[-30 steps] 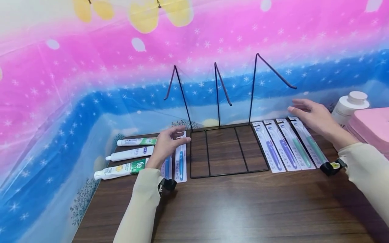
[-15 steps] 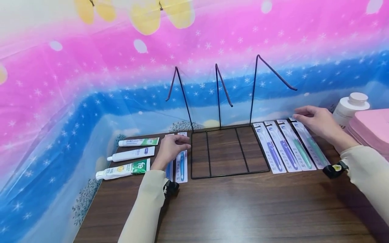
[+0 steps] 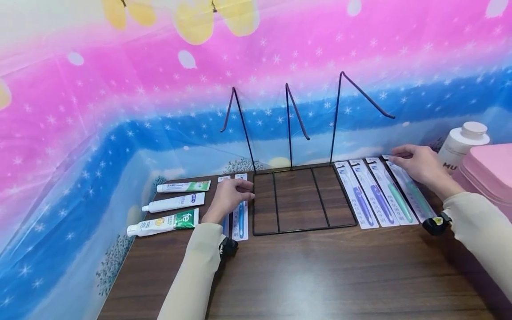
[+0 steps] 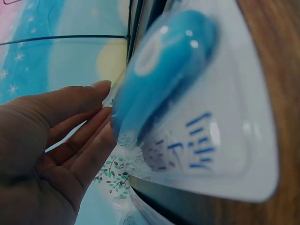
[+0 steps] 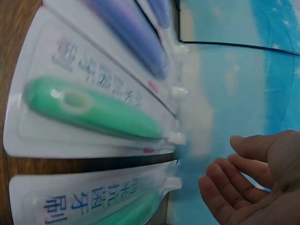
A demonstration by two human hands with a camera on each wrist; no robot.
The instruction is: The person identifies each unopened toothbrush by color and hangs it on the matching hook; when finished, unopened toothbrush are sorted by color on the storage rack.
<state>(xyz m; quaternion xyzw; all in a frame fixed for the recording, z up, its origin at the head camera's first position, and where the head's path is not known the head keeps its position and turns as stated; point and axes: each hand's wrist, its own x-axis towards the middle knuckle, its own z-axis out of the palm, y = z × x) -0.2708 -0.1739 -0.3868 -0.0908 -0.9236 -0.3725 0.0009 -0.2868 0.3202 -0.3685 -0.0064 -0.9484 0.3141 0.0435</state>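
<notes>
Over the top ends of two blue packaged toothbrushes hovers my left hand (image 3: pixel 226 198), relaxed, with its thumb close to the fingers. In the left wrist view, the hand (image 4: pixel 56 136) holds nothing, and a blue toothbrush (image 4: pixel 176 56) in its blister pack looms beside the fingertips. At the far right of the other row, my right hand (image 3: pixel 426 164) is at the top end of a green packaged toothbrush (image 3: pixel 418 195). The right wrist view shows that hand (image 5: pixel 248 183) with loosely bent fingers and the thumb apart, grasping nothing; green toothbrushes (image 5: pixel 93 108) lie to its left.
Between the hands stands a black wire rack (image 3: pixel 305 231) with three upright hooks. Three toothpaste tubes (image 3: pixel 172 202) lie at the left. Purple packaged toothbrushes (image 3: pixel 362 206) flank the rack. A white bottle (image 3: pixel 460 142) and a pink box (image 3: pixel 490 164) stand right. Patterned cloth (image 3: pixel 120 133) backs the table.
My right hand has come down closer to the top of the rightmost toothbrush pack. My left hand has shifted slightly right and down, its thumb and fingers closer together. The packs have not moved.
</notes>
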